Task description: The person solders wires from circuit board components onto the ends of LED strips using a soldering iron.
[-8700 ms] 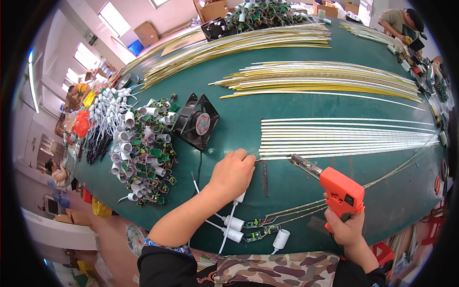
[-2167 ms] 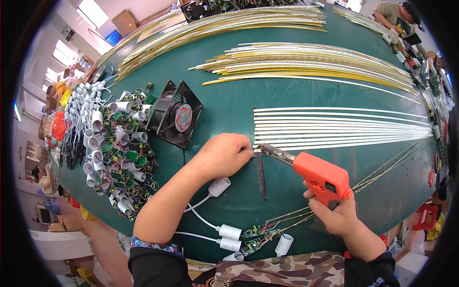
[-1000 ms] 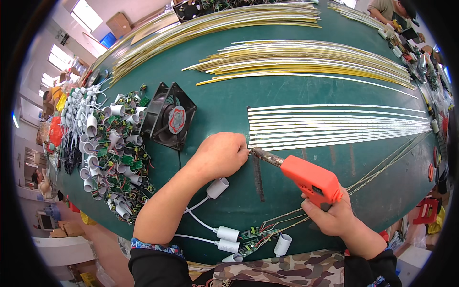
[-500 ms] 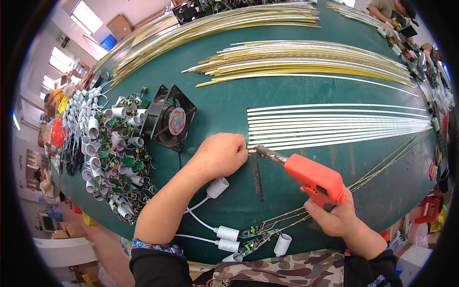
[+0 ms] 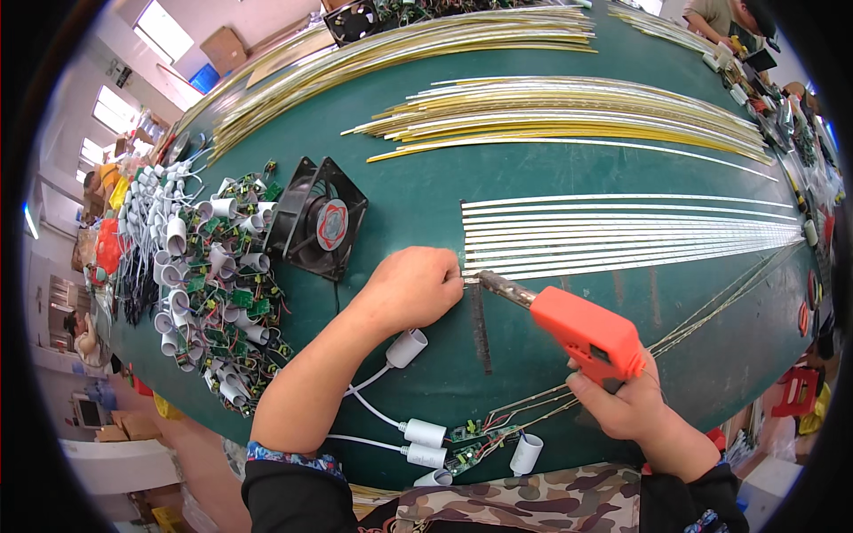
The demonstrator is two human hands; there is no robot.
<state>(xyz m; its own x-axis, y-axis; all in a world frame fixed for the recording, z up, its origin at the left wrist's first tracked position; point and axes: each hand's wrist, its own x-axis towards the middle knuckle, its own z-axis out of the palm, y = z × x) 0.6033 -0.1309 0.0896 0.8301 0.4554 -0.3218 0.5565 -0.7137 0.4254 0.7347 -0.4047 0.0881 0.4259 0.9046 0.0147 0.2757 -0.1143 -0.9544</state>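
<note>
My right hand (image 5: 622, 404) grips an orange-red soldering gun (image 5: 586, 336) by its handle. The gun's dark metal tip points left and meets the left end of the lowest of several thin white LED strips (image 5: 613, 238), which fan out side by side on the table. Close against that same end, my left hand (image 5: 413, 286) is closed with its knuckles up; whatever its fingertips pinch is hidden. Below the left forearm lie white cylindrical lamp caps (image 5: 407, 348) on white cords, beside small green circuit boards (image 5: 464, 457) with thin wires.
A black fan (image 5: 320, 218) stands left of my left hand. Beyond it heaps a pile of white caps and circuit boards (image 5: 218, 293). Bundles of yellow and white strips (image 5: 569, 111) lie farther back on the green table (image 5: 409, 209). Another person (image 5: 724, 22) sits at the far right.
The view has shifted very slightly. Both hands and the soldering gun keep their places at the strip ends.
</note>
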